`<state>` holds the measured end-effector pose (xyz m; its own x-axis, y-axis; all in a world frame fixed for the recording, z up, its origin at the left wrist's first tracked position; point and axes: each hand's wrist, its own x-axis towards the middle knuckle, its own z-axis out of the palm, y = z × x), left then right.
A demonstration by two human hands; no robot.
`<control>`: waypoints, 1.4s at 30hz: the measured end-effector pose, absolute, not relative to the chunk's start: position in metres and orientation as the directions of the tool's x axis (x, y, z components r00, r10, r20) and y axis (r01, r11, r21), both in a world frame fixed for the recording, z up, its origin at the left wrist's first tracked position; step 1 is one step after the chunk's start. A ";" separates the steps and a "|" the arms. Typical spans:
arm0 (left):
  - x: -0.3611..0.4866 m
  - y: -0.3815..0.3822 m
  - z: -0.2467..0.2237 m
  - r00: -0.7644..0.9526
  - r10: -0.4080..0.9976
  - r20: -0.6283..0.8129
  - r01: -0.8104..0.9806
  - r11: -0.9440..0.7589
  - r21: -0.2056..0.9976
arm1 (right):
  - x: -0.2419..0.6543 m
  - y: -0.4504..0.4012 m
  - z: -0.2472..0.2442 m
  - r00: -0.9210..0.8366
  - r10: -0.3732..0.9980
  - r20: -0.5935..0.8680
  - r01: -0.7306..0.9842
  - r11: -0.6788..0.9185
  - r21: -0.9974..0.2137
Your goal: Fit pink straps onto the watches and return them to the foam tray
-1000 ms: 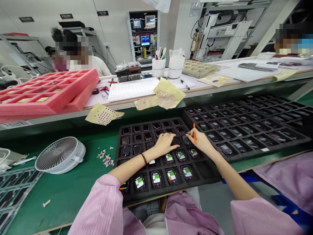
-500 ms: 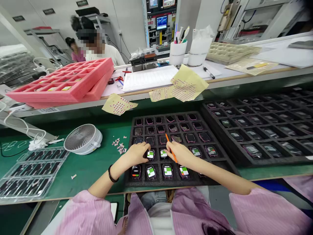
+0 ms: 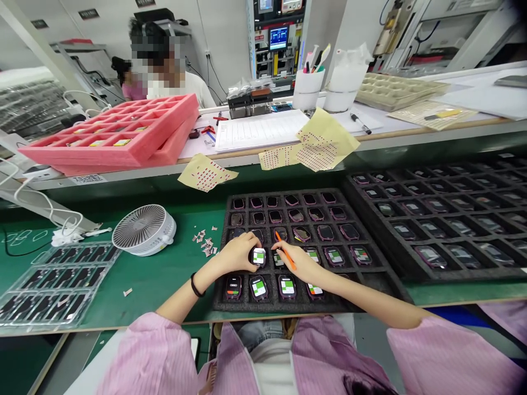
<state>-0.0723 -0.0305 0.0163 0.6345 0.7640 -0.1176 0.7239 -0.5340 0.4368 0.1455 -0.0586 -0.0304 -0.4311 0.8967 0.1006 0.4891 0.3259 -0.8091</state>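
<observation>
The left hand [image 3: 237, 252] has its fingers closed around a labelled smartwatch body [image 3: 258, 256] in a black foam tray [image 3: 370, 285], while the right hand [image 3: 300, 264] pinches an orange plastic pick [image 3: 287, 258]. This looks like label work, watch by watch — the next move calls for bringing the pick to that label.

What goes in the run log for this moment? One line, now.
left hand: on green-labelled watch-shaped device | right hand: holds orange stick | under both: black foam tray
</observation>
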 end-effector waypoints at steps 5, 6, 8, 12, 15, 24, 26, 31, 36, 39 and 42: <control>-0.073 -0.025 0.029 0.533 0.839 -0.115 0.503 -0.204 0.840 | 0.152 -0.049 -0.017 -0.399 0.907 -0.132 0.163 -0.072 -0.984; -0.072 -0.023 0.034 0.524 0.843 -0.120 0.404 -0.122 0.906 | 0.155 -0.045 -0.008 -0.400 0.902 -0.160 0.085 -0.138 -0.987; -0.068 -0.017 0.048 0.500 0.859 -0.106 0.204 0.002 0.979 | 0.161 -0.034 0.014 -0.383 0.913 -0.139 -0.027 -0.161 -0.987; -0.051 -0.005 0.084 0.435 0.897 -0.084 -0.223 0.197 0.955 | 0.171 -0.007 0.069 -0.360 0.933 -0.019 -0.163 -0.083 -0.983; -0.036 0.000 0.103 0.407 0.900 -0.157 -0.445 0.345 0.826 | 0.173 0.007 0.101 -0.360 0.931 0.065 -0.223 -0.018 -0.975; -0.024 0.008 0.098 0.295 0.953 -0.071 -0.525 0.223 0.821 | 0.173 0.019 0.102 -0.440 0.889 0.129 -0.126 0.082 -0.989; -0.025 0.009 0.094 0.251 0.968 0.000 -0.452 0.118 0.884 | 0.175 0.021 0.100 -0.440 0.889 0.127 -0.108 0.088 -0.990; -0.028 0.009 0.091 0.248 0.962 0.114 -0.218 -0.059 0.974 | 0.178 0.023 0.100 -0.424 0.894 0.147 -0.157 0.088 -0.984; -0.029 0.011 0.092 0.314 0.949 0.023 -0.126 0.017 0.992 | 0.179 0.027 0.098 -0.397 0.901 0.172 -0.143 0.124 -0.982; -0.028 0.012 0.091 0.281 0.956 0.078 -0.076 -0.059 0.995 | 0.179 0.028 0.096 -0.346 0.920 0.185 -0.099 0.160 -0.982; -0.027 0.013 0.089 0.220 0.960 0.174 0.007 -0.180 0.984 | 0.179 0.027 0.096 -0.318 0.928 0.192 -0.096 0.170 -0.981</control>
<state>-0.0267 0.0128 0.0888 0.2197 0.9600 0.1737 0.0070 -0.1796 0.9837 0.1791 0.0267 0.0958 -0.3184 0.9283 0.1923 -0.0965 0.1701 -0.9807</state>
